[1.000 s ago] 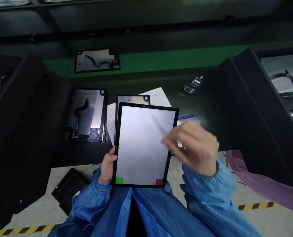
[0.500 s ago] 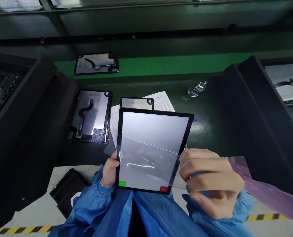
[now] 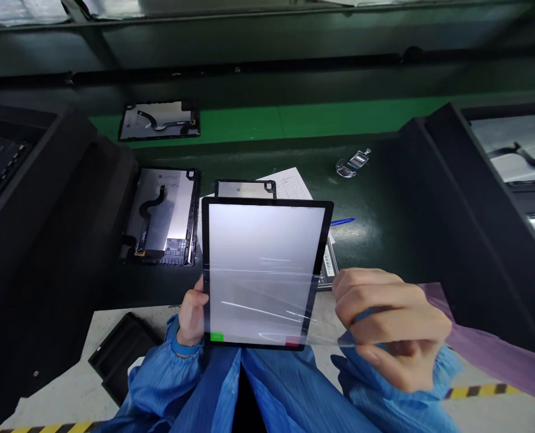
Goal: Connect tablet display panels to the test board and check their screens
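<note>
A tablet (image 3: pixel 262 240) with a lit, nearly white screen tilts up in front of me. It shows a green block at the lower left and a red one at the lower right. My left hand (image 3: pixel 192 313) grips its left edge, thumb at the front, other fingers hidden behind. To the right of the tablet, my right hand (image 3: pixel 391 325) is closed on a clear film (image 3: pixel 324 316). The film stretches from the fingers across the lower part of the screen, with bright creases; where it still touches the glass I cannot tell.
Open tablet screen assemblies (image 3: pixel 170 204) (image 3: pixel 159 120) lie on the dark green bench, another (image 3: pixel 244 189) behind the tablet on papers (image 3: pixel 289 183). A blue pen (image 3: pixel 342 222) and a metal clamp-like piece (image 3: pixel 354 163) lie rightward. Black racks stand both sides; purple sheet (image 3: pixel 497 361) hangs right.
The tablet has shifted left relative to my right hand, and more clear film now spans the gap between them. The pen and a labelled item behind the tablet have come into view.
</note>
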`<state>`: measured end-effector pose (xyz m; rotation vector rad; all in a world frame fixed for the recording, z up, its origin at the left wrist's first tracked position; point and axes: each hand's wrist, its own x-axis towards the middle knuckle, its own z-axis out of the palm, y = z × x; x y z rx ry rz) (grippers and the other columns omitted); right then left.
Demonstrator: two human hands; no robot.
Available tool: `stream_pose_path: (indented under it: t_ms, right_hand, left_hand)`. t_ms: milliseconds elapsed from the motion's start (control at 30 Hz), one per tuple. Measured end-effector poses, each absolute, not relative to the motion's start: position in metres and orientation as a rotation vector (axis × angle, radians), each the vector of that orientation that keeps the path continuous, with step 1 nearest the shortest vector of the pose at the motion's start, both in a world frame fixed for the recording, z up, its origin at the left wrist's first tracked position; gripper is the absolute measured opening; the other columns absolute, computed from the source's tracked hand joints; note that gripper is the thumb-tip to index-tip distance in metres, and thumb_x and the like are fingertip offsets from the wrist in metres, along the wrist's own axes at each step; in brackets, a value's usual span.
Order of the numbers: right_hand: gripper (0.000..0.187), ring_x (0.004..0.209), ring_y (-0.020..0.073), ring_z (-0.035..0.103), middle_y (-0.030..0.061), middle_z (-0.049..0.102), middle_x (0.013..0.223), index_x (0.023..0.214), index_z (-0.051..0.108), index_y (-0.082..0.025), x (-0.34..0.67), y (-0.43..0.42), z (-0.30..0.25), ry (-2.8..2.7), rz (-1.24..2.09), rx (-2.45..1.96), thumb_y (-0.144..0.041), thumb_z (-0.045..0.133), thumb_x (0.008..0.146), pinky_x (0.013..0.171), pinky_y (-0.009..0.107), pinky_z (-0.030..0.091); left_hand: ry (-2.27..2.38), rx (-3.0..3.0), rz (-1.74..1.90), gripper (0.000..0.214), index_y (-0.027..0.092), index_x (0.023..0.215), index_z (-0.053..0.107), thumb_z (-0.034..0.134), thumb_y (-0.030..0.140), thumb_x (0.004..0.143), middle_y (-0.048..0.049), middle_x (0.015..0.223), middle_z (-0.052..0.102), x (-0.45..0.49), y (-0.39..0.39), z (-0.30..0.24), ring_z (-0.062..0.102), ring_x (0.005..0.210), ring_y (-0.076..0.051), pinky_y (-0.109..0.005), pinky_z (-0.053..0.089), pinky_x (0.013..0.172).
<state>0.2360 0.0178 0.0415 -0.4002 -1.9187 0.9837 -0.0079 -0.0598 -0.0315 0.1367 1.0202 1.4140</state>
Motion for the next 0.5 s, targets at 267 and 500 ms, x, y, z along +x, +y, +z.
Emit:
stream_pose_path:
  t_ms: [267,500]
  right_hand:
    - [0.016,0.115,0.0256,0.061,-0.0001,0.074,0.093,0.069,0.064,-0.024,0.201,0.042,0.055,-2.053,0.739,-0.39,-0.024,0.064,0.085,0.113,0.048,0.039]
    - [0.043,0.131,0.0328,0.049,0.003,0.07,0.121,0.122,0.067,-0.029,0.215,0.07,0.037,-2.082,0.587,-0.845,-0.033,0.076,0.081,0.109,0.055,0.041]
  left_hand:
    - [0.977,0.347,1.149,0.035,0.018,0.093,0.076,0.062,0.024,0.061,-0.0036,0.092,0.076,-0.007,-0.05,-0.04,0.063,0.111,-0.037,-0.044,0.05,0.096]
    - [0.981,0.242,1.119,0.031,0.016,0.081,0.076,0.061,0.024,0.054,-0.0052,0.087,0.077,-0.014,-0.048,-0.03,0.066,0.107,-0.038,-0.045,0.054,0.091]
